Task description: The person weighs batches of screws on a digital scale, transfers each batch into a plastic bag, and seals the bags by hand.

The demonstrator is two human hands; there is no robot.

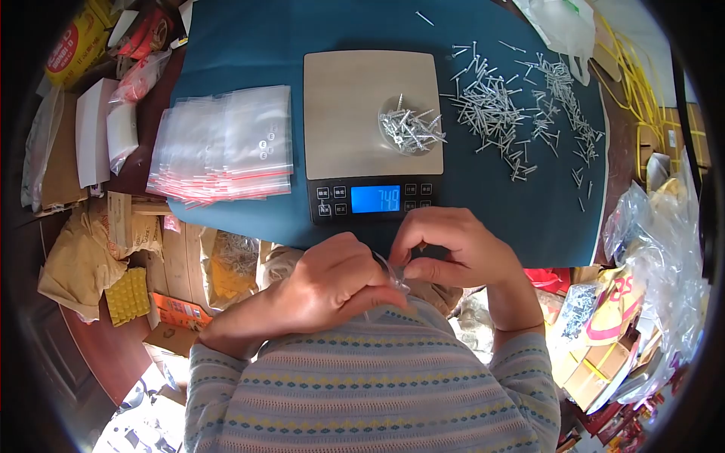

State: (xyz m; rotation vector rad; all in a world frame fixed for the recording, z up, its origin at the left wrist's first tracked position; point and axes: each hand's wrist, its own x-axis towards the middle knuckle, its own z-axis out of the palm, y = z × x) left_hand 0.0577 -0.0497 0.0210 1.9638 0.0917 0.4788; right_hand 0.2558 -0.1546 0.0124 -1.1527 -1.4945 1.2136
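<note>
My left hand (pixel 340 279) is closed on a small clear plastic bag (pixel 394 278) in front of my body, just below the scale. My right hand (pixel 457 245) meets it from the other side, thumb and forefinger pinched at the bag's edge. Much of the bag is hidden by the fingers. Beyond my hands stands a digital scale (pixel 343 113) with a lit blue display (pixel 375 199). A small round clear dish (pixel 387 143) on its plate holds a heap of silver screws (pixel 414 130).
Flat zip bags with red seams (pixel 226 143) lie stacked left of the scale. Loose screws (pixel 491 109) spread over the blue-green cloth (pixel 249 38) at right. Plastic wrapping (pixel 664 234) and boxes crowd the right side; a paper bag (pixel 83 257) lies at left.
</note>
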